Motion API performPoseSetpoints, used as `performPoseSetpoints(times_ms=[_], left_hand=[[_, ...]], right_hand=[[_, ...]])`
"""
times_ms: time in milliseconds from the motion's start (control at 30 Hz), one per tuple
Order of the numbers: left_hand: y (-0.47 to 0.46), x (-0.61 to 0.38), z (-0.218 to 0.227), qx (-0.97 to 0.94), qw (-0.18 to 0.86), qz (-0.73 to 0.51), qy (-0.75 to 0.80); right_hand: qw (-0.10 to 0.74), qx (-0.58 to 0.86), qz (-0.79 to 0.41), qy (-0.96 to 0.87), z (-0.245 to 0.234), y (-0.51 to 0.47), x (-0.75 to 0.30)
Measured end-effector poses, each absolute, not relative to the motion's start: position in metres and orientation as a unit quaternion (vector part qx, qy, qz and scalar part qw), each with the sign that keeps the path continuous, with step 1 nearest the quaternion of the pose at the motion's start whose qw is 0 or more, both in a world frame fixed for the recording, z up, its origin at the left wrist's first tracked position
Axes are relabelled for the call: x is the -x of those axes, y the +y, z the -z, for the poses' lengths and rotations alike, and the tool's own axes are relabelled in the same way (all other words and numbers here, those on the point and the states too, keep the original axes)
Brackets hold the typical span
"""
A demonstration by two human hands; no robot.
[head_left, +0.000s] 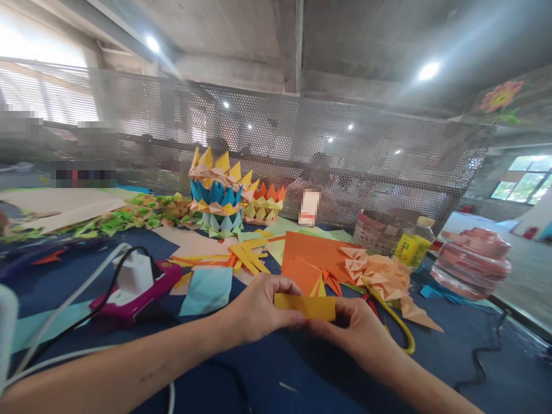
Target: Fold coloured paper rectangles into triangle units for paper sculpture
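- While both hands hover low over the blue worktop [259, 385], the left hand [254, 310] and right hand [357, 333] share one yellow paper strip [306, 306]. The fingers [282, 286] of each hand are pinched on an end, so the strip sits level between them, just above the cloth.
- Yellow-handled scissors [399, 328] lie just beside the right hand, partly hidden behind it.
- Off to the left there's a pink power strip [142, 293] with a white charger [134, 273] plugged in, and a light blue sheet [207, 290] next to it.
- Right behind the strip: orange sheets [310, 250] and a heap of peach folded pieces [379, 270].
- Further back, a stacked paper crown [218, 198] in yellow, blue and peach, a smaller orange crown [265, 207] touching it, and a green folded chain [129, 215] trailing left.
- On the right, a bottle with a yellow label [411, 244] and a clear jar [472, 261].
- A perforated metal screen [302, 149] closes off the back.
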State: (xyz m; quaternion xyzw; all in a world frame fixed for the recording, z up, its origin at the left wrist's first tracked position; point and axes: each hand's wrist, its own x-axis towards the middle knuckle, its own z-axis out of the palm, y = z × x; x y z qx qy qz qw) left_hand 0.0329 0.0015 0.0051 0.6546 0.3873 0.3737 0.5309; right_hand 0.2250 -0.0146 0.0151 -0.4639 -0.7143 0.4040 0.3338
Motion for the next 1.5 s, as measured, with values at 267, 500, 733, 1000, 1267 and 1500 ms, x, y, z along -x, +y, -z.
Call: performPoseSetpoints(times_ms=[267, 500, 733, 1000, 1267, 1500], left_hand=[[0.016, -0.022, -0.009, -0.656, 0.503, -0.390, 0.405], [0.015, -0.021, -0.008, -0.670, 0.484, -0.383, 0.412], [0.001, -0.031, -0.004, -0.679, 0.503, -0.360, 0.396], [0.003, -0.031, -0.002, -0.677, 0.521, -0.352, 0.383], [0.010, -0.027, -0.007, -0.695, 0.485, -0.357, 0.393], [0.017, -0.021, -0.006, -0.726, 0.445, -0.330, 0.409]], right_hand=[[0.345, 0.472, -0.358, -0.728, -0.019, 0.001, -0.239], [0.361, 0.470, -0.337, -0.731, -0.022, -0.002, -0.237], [0.281, 0.466, -0.322, -0.775, -0.012, -0.011, -0.231], [0.313, 0.467, -0.254, -0.788, -0.012, -0.013, -0.230], [0.338, 0.466, -0.168, -0.800, -0.015, -0.008, -0.233], [0.336, 0.476, -0.147, -0.799, -0.015, 0.000, -0.241]])
